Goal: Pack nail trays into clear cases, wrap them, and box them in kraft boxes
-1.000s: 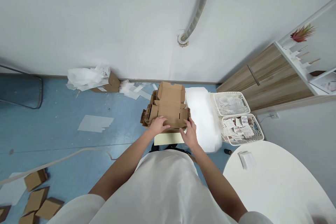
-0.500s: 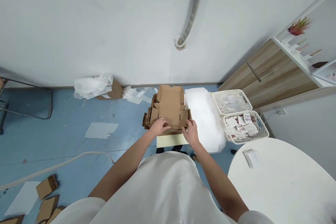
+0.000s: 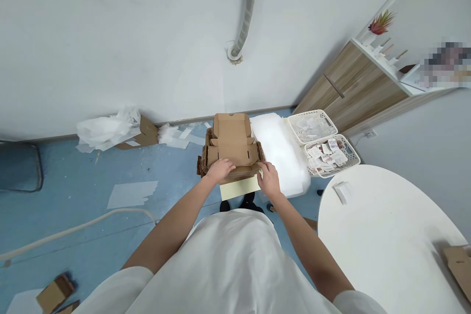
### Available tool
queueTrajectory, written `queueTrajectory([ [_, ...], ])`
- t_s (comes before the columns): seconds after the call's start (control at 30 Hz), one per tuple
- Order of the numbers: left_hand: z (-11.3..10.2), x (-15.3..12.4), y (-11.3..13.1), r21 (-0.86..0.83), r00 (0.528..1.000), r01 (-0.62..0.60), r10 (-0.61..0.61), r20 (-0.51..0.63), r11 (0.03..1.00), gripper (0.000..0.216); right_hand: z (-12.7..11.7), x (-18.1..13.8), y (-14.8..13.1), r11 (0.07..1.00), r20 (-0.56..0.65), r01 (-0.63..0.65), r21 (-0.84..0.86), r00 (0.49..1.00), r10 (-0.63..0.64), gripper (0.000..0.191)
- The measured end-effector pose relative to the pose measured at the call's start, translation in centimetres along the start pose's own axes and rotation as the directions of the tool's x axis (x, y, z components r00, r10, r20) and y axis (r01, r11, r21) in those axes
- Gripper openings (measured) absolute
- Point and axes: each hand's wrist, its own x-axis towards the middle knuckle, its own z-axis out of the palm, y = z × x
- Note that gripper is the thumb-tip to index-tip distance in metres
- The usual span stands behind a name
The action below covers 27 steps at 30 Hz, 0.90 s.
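A stack of flat brown cardboard box blanks (image 3: 231, 146) lies on a small pale yellow stool (image 3: 239, 188) in front of me. My left hand (image 3: 220, 170) rests on the near left edge of the top blank, fingers curled over it. At the near right corner my right hand (image 3: 270, 180) grips the stack's edge, fingers bent. Both forearms reach forward over my white shirt.
A pile of white foam sheets (image 3: 279, 151) sits right of the stack, then two white baskets (image 3: 312, 127) (image 3: 329, 155) of packets. A round white table (image 3: 382, 235) stands at the right with a small white packet (image 3: 341, 191). Folded boxes (image 3: 55, 293) and paper scraps lie on the blue floor.
The view has swung to the right and tilted. My hands stay on the near edge of the cardboard stack, the right hand slightly lower at the corner.
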Motion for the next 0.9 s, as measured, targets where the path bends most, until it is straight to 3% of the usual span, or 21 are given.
queueTrajectory([
  [0.2,-0.3,-0.3,0.7,0.134,1.000,-0.002,0.005,-0.021,0.991,0.023,0.5,-0.8,-1.9,0.980,0.219,0.176,-0.090,0.964,-0.153,0.037],
  [0.37,-1.5,-1.4,1.1,0.110,0.992,0.012,0.002,-0.129,0.994,0.025,1.5,-0.9,-2.3,0.994,0.336,0.058,-0.088,0.942,-0.025,0.056],
  [0.5,-2.4,-2.4,1.5,0.062,0.973,-0.014,0.027,-0.229,0.998,0.023,0.5,-0.3,-1.9,0.988,0.314,-0.067,0.141,0.949,0.019,0.061],
  [0.6,-2.6,-3.1,1.9,0.023,0.962,-0.053,0.057,-0.267,0.998,0.022,-1.0,0.5,-1.9,0.841,0.164,-0.233,0.489,0.971,0.174,0.061],
  [0.73,-2.4,-4.0,2.7,-0.021,0.953,-0.064,0.055,-0.298,0.998,0.024,-2.7,1.6,-2.2,0.557,0.085,-0.353,0.752,0.889,0.449,0.065],
  [0.8,-2.2,-4.4,3.2,-0.021,0.947,-0.091,0.080,-0.312,0.996,0.023,-3.3,1.9,-2.4,0.526,0.105,-0.395,0.753,0.861,0.497,0.065],
  [0.9,-1.6,-5.0,3.8,-0.034,0.938,-0.116,0.099,-0.333,0.993,0.021,-4.1,1.6,-2.7,0.574,0.167,-0.472,0.669,0.848,0.503,0.067],
])
